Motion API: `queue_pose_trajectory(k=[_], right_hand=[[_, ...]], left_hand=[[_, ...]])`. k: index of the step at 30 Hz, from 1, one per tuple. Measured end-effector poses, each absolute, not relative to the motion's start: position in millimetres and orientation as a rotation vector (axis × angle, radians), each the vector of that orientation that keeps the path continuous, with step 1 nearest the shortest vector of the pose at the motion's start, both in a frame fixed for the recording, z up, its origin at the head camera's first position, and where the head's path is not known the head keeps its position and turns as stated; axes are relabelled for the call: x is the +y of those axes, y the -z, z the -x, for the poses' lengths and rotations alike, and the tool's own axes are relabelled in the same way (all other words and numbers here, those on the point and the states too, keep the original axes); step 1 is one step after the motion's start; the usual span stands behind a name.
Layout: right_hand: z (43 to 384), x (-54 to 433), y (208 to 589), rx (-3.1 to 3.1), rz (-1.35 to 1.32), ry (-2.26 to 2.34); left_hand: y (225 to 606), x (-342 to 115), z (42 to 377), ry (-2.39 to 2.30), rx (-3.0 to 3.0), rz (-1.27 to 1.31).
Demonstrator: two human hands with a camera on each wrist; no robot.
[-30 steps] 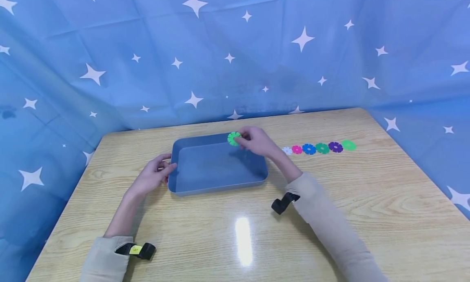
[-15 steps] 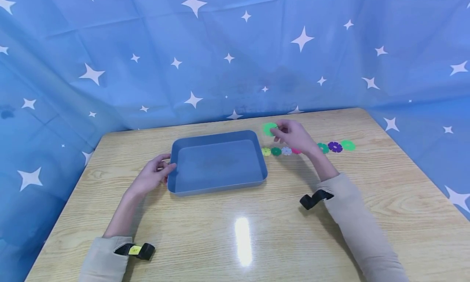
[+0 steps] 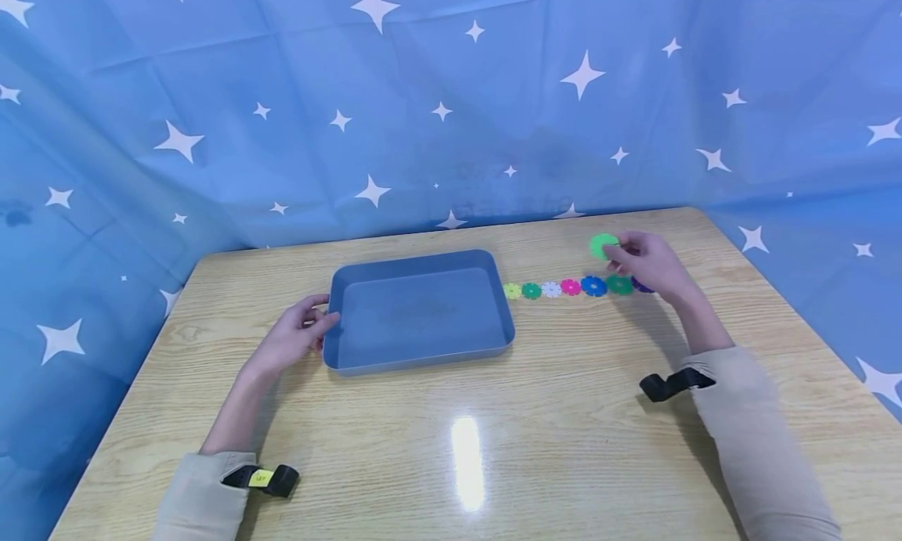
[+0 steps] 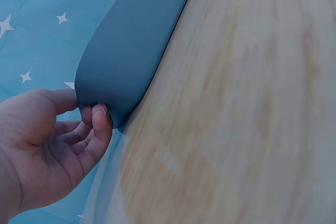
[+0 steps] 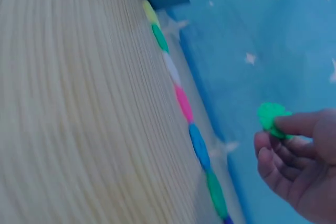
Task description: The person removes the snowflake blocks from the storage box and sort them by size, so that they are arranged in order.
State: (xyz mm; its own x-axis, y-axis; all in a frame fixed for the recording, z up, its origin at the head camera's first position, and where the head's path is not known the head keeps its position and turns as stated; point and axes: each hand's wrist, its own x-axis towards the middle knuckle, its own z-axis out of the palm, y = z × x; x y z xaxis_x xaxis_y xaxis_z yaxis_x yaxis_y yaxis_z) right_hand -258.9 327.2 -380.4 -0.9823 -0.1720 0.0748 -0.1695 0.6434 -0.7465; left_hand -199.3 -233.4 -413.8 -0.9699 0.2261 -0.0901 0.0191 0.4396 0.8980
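A shallow blue-grey tray sits left of the table's middle. My left hand holds its left edge, thumb at the rim; in the left wrist view curled fingers press on the tray wall. Between thumb and fingers my right hand pinches a bright green notched plastic disc, raised over the right part of a row of similar discs. That row runs from a yellow disc beside the tray through white, pink and blue to a purple disc, partly hidden behind my right hand.
The wooden table ends at the back against a blue curtain with white stars. Both sleeved forearms reach in from the front, each with a black strap at the cuff.
My right hand has travelled rightward from over the tray, along the row, with the bright green disc in its pinch. The left hand and tray have stayed put.
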Motion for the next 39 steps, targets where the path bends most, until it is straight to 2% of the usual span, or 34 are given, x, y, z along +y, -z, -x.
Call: queue_pose_trajectory(k=[23,39], right_hand=[[250,438,407,2.958,-0.122,1.246],[246,458,414,3.054,-0.274,0.964]], left_hand=[[416,-233,200,-1.542,2.488,-0.195],[416,-234,201,-1.523,2.499,-0.197]])
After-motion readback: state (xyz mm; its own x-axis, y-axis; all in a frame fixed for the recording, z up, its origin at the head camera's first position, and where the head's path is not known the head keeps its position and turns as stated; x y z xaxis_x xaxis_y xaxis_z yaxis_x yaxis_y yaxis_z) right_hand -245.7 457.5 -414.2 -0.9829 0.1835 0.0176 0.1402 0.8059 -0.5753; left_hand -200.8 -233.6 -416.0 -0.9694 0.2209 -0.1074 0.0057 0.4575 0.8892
